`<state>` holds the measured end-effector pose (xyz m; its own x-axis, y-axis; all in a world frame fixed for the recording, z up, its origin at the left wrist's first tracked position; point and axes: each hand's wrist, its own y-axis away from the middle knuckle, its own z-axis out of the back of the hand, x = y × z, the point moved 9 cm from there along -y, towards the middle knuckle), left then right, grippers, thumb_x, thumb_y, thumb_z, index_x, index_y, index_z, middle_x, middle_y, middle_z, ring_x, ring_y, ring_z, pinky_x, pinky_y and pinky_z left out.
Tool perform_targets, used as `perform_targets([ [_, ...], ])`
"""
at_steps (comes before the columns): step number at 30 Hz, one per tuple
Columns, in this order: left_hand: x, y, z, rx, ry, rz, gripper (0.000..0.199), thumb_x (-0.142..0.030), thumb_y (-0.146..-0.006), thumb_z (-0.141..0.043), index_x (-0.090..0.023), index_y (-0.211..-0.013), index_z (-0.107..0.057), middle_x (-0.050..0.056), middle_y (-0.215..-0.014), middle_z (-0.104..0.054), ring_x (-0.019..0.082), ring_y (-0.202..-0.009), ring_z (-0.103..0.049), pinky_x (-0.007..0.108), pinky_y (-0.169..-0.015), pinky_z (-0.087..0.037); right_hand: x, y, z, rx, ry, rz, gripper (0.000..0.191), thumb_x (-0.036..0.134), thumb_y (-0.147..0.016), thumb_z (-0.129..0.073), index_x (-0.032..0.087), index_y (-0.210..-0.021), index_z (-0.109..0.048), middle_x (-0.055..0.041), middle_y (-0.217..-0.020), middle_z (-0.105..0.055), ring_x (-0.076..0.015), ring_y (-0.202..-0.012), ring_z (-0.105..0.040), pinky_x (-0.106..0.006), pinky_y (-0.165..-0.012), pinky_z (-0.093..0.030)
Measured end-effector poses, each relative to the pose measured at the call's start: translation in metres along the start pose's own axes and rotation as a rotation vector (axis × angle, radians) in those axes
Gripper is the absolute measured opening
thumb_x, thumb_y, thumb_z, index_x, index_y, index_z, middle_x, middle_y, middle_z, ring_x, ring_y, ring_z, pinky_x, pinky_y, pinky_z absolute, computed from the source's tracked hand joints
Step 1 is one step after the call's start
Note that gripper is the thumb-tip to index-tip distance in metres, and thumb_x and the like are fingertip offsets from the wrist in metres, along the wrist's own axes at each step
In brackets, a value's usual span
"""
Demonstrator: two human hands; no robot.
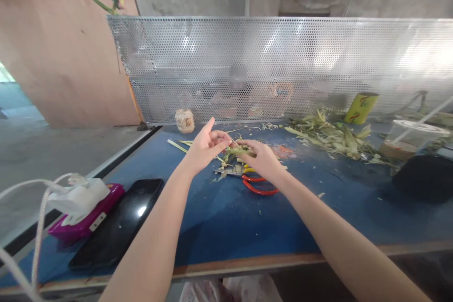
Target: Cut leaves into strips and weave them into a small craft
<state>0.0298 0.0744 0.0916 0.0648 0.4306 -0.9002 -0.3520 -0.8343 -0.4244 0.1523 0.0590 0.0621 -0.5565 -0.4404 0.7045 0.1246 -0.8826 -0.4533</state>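
The left hand pinches a thin stalk end, one finger raised. Between the hands, just beyond red-handled scissors, the plant piece looks slender, yellowish green and blurred. The right hand grips it, left of a withered leaf heap.

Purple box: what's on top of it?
A white charger with cables sits on the box. The surface directly beneath the charger is covered and can't be seen.
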Motion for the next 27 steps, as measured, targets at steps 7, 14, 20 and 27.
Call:
perform_targets([
  [7, 0.004, 0.001, -0.007, 0.032, -0.007, 0.006, 0.084, -0.015, -0.071, -0.057, -0.019, -0.137, -0.005, 0.003, -0.077, -0.055, 0.013, -0.068, -0.053, 0.028, -0.060, -0.043, 0.015, 0.008, -0.017, 0.102, 0.075, 0.070, 0.040, 0.048, -0.073, -0.047, 0.016, -0.050, -0.043, 0.0045, -0.049, -0.028, -0.0066, -0.047, -0.025, -0.020, -0.045, -0.022],
  [14, 0.002, 0.003, -0.015, 0.057, -0.024, -0.013, 0.086, -0.016, -0.071, -0.057, -0.018, -0.137, -0.003, 0.002, -0.077, -0.055, 0.013, -0.072, -0.053, 0.029, -0.065, -0.044, 0.014, 0.010, -0.023, 0.114, 0.143, 0.064, 0.039, 0.050, -0.065, -0.056, 0.015, -0.051, -0.044, 0.0048, -0.049, -0.033, -0.0066, -0.048, -0.029, -0.019, -0.045, -0.021],
  [20, -0.009, -0.002, 0.025, -0.241, 0.019, -0.136, 0.076, -0.014, -0.070, -0.057, -0.017, -0.135, -0.017, 0.001, -0.074, -0.054, 0.012, -0.067, -0.054, 0.026, -0.058, -0.044, 0.003, 0.005, -0.020, 0.115, 0.223, 0.049, 0.031, 0.042, -0.072, -0.050, 0.016, -0.055, -0.055, 0.0030, -0.048, -0.042, -0.0080, -0.046, -0.034, -0.019, -0.046, -0.025],
  [27, -0.004, 0.006, 0.091, -0.724, 0.185, -0.280, 0.066, -0.014, -0.066, -0.059, -0.019, -0.125, -0.028, 0.000, -0.076, -0.054, 0.010, -0.066, -0.053, 0.021, -0.055, -0.042, -0.004, 0.004, -0.013, 0.177, 0.353, 0.022, 0.015, 0.023, -0.068, -0.050, 0.022, -0.073, -0.065, 0.0006, -0.062, -0.059, -0.0105, -0.054, -0.046, -0.020, -0.050, -0.030],
])
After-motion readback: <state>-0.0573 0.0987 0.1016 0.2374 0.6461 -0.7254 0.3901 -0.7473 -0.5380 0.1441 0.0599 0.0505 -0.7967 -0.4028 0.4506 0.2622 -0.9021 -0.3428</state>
